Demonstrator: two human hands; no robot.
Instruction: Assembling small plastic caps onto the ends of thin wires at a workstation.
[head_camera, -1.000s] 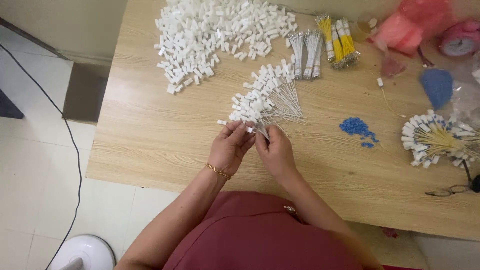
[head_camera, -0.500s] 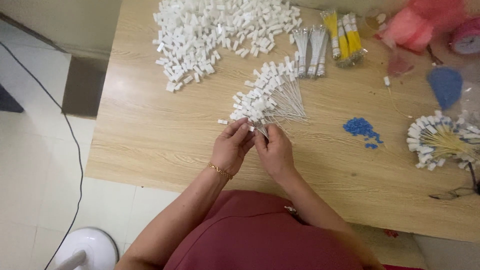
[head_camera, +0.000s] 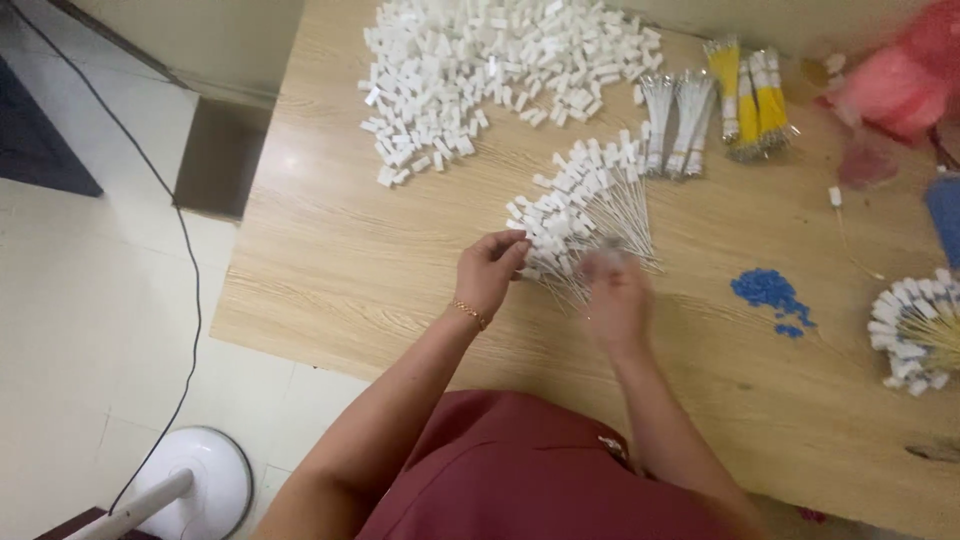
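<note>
My left hand (head_camera: 490, 272) pinches the near end of a fanned bundle of thin wires with small white plastic blocks on them (head_camera: 580, 205), lying on the wooden table (head_camera: 350, 260). My right hand (head_camera: 615, 300) is blurred, right beside the bundle's wire ends, fingers curled; whether it holds a piece is unclear. A big heap of loose white blocks (head_camera: 490, 70) lies at the table's far side.
Bundles of white (head_camera: 680, 120) and yellow (head_camera: 750, 95) ties lie far right of the heap. Small blue pieces (head_camera: 770, 295) sit to the right, another white-tipped fan (head_camera: 915, 330) at the right edge, pink bags (head_camera: 895, 85) at far right. A fan base (head_camera: 190, 485) stands on the floor.
My right hand has moved slightly right and away from my left hand, and is now blurred. The camera view has shifted a little.
</note>
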